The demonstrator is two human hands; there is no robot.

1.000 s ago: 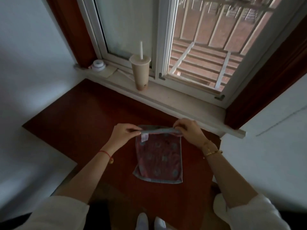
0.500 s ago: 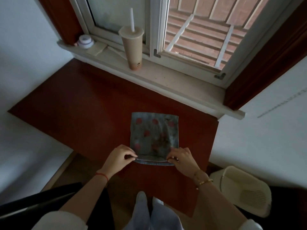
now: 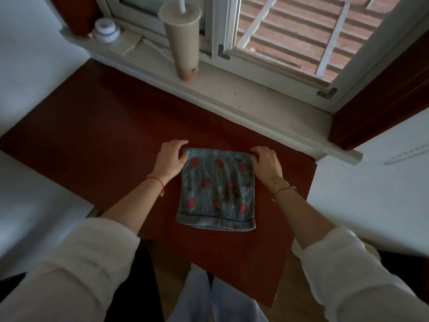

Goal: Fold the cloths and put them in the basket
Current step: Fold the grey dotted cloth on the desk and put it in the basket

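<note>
A grey-blue cloth (image 3: pixel 217 189) with red dots lies folded flat on the red-brown table (image 3: pixel 104 126), its hemmed edges toward me. My left hand (image 3: pixel 170 160) is at the cloth's far left corner, thumb on the fabric and fingers arched over the edge. At the far right corner my right hand (image 3: pixel 265 162) has its fingers curled over the edge. No basket is in view.
A tall drink cup (image 3: pixel 183 40) with a straw stands on the window sill (image 3: pixel 243 89) behind the table, and a small white jar (image 3: pixel 105 30) sits at the sill's left end. White walls close in on both sides. My legs show below the table's near edge.
The cloth was folded toward me and laid flat. Both hands left the near edge and moved to the far corners. The view tilted down and closer.
</note>
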